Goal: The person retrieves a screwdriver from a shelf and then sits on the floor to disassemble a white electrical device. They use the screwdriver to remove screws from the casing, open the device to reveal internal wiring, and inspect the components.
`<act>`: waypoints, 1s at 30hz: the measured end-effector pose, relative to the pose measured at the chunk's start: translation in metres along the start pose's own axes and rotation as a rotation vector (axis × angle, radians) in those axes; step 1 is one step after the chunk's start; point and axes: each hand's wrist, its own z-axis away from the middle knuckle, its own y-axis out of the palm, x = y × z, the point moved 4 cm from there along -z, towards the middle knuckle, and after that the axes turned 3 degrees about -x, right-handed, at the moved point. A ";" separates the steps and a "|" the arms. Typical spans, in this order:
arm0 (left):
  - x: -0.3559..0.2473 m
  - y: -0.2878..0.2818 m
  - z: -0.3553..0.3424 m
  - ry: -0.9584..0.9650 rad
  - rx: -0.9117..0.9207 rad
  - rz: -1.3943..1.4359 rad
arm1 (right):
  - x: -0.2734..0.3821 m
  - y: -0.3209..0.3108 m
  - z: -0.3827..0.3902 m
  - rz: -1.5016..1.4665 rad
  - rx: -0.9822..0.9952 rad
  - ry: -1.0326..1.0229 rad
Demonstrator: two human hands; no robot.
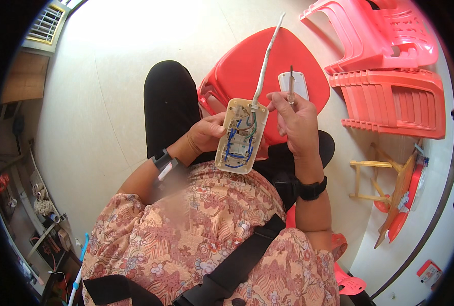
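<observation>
My left hand (205,133) grips the left side of an opened power strip (240,137), tilted in front of my lap. Its cream housing shows blue wires, a green wire and metal contacts inside. From its far end a white cable (265,62) runs away over a red stool. My right hand (299,125) is closed around the clear handle of a screwdriver (291,87), whose dark tip points away from me. The right fingertips are close to the strip's far right corner; whether they touch it, I cannot tell. Behind the screwdriver, a white rounded panel (300,85) lies on the stool.
The red stool (237,56) stands directly ahead. Stacked red plastic chairs and stools (390,99) are at the far right, with a small wooden folding stool (372,164) nearer. Shelves with assorted items (25,204) line the left side. Pale floor tiles (104,92) spread between.
</observation>
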 end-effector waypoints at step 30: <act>0.003 0.003 -0.019 -0.014 -0.209 -0.191 | -0.016 -0.016 -0.032 -0.045 -0.114 -0.009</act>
